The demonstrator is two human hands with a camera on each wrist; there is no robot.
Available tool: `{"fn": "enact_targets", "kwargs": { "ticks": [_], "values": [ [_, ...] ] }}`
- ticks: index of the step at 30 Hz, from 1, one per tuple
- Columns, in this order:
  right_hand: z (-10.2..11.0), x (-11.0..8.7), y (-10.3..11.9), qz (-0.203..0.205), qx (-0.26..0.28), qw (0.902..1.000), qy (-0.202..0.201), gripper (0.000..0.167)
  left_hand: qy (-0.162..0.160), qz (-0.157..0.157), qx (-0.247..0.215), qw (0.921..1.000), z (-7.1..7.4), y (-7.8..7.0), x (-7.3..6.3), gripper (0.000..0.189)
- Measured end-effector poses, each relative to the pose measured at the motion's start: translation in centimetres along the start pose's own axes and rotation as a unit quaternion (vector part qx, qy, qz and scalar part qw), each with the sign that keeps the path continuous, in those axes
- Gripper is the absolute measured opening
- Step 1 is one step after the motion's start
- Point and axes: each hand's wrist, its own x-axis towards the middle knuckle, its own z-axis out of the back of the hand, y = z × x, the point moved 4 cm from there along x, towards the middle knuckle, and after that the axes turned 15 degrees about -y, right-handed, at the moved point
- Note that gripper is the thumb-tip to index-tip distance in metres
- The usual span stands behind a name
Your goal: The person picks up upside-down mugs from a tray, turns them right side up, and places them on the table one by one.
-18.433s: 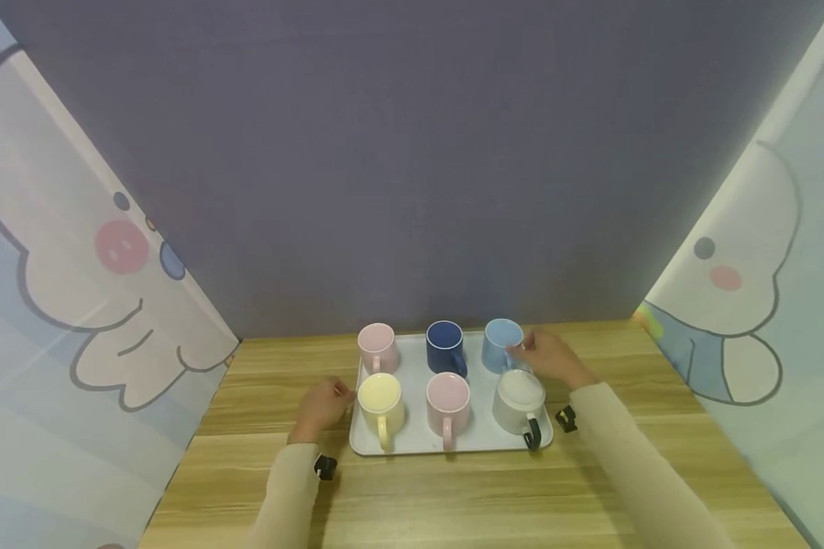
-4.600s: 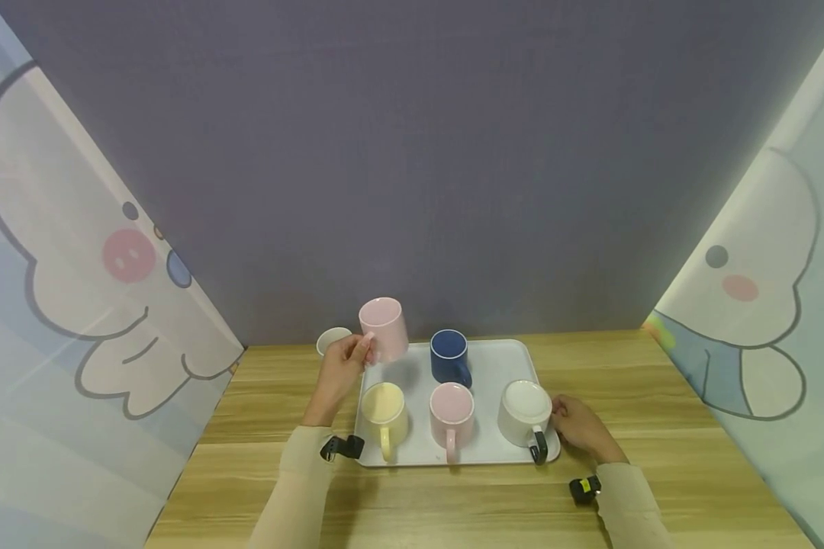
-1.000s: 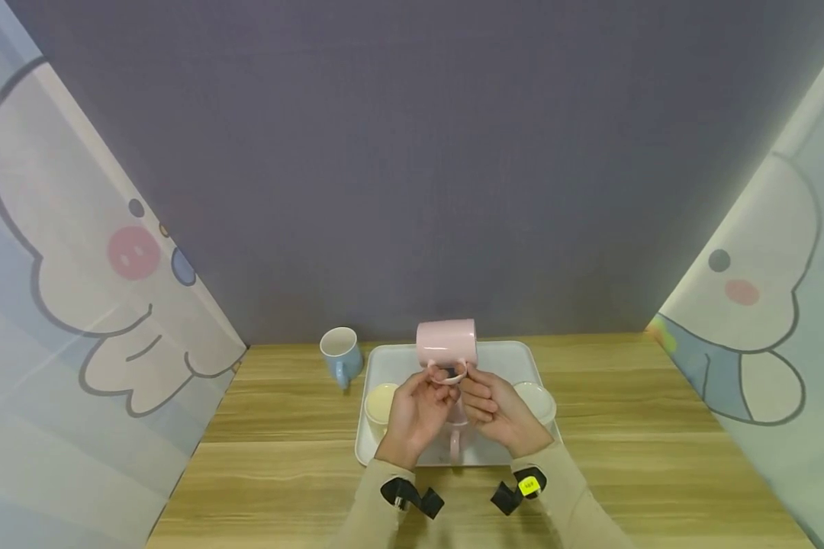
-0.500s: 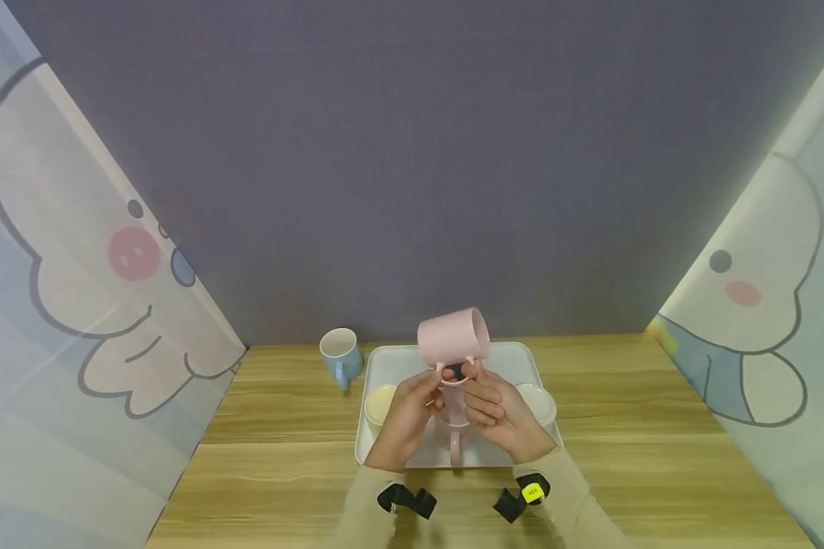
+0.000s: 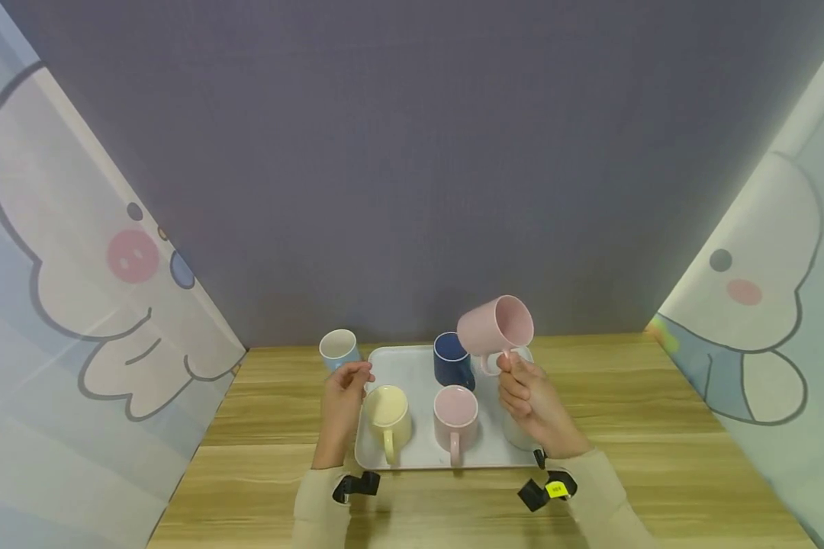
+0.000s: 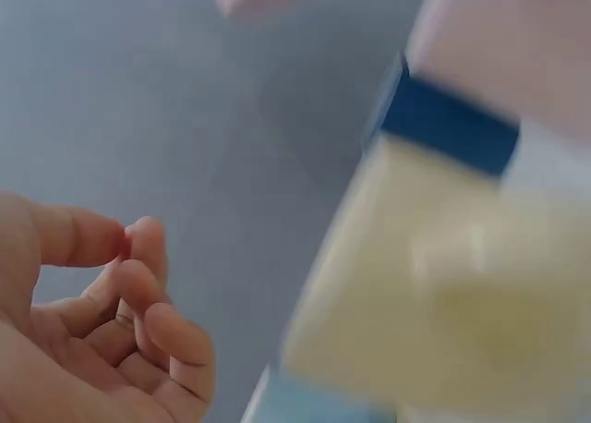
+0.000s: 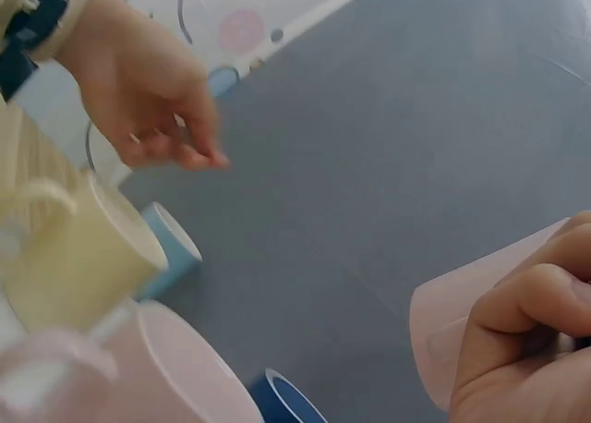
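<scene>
My right hand [image 5: 539, 400] pinches the handle of a pink mug [image 5: 482, 329], lifted over the tray's back right. The mug lies tipped on its side, its mouth toward the right. My left hand [image 5: 343, 404] hovers by the tray's left edge with loosely curled fingers and nothing in them; the left wrist view shows thumb and index tips meeting. Below it is a yellow mug [image 5: 393, 428]. The white tray [image 5: 412, 374] also bears a second pink mug [image 5: 456, 428], a navy mug [image 5: 450, 367] and a white mug [image 5: 515, 431], mostly hidden behind my right hand.
A light blue mug [image 5: 338, 346] stands on the wooden table [image 5: 268, 427] left of the tray, partly covered by my left hand. A grey wall [image 5: 412, 191] rises behind the table, with cartoon-printed panels [image 5: 755, 290] on both sides.
The light blue mug went from the tray's back right to the table at left. The lifted pink mug came off the back left; my left hand has now let go of its handle and moved left.
</scene>
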Motion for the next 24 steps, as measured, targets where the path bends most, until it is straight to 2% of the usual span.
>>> {"fn": "enact_targets", "kwargs": {
  "ticks": [4, 7, 10, 12, 16, 21, 24],
  "values": [
    [1.2, -0.3, 1.2, 0.022, -0.037, 0.9985, -0.032, 0.036, -0.017, -0.042, 0.089, 0.9950, 1.7, 1.6, 0.8, 0.018],
    [2.0, -0.6, 2.0, 0.037, -0.084, 0.9934, -0.069, 0.035, -0.028, -0.073, 0.155, 0.9848, 2.5, 3.4, 1.2, 0.015],
    [3.1, -0.8, 2.8, 0.045, -0.120, 0.9862, -0.105, 0.033, -0.027, -0.098, 0.215, 0.9713, 2.9, 5.2, 1.3, 0.014],
    [3.8, -0.9, 3.2, 0.050, -0.134, 0.9825, -0.119, 0.033, -0.022, -0.103, 0.245, 0.9638, 3.0, 6.4, 1.4, 0.015],
    [5.1, -1.0, 4.0, 0.058, -0.147, 0.9781, -0.136, 0.033, 0.001, -0.091, 0.287, 0.9536, 3.0, 8.2, 1.4, 0.017],
    [6.9, -1.4, 4.5, 0.053, -0.176, 0.9662, -0.180, 0.031, 0.032, -0.068, 0.314, 0.9464, 2.8, 9.6, 1.7, 0.016],
    [7.9, -1.5, 4.7, 0.044, -0.199, 0.9574, -0.204, 0.030, 0.038, -0.064, 0.319, 0.9449, 2.8, 9.9, 1.9, 0.015]
  ]
}}
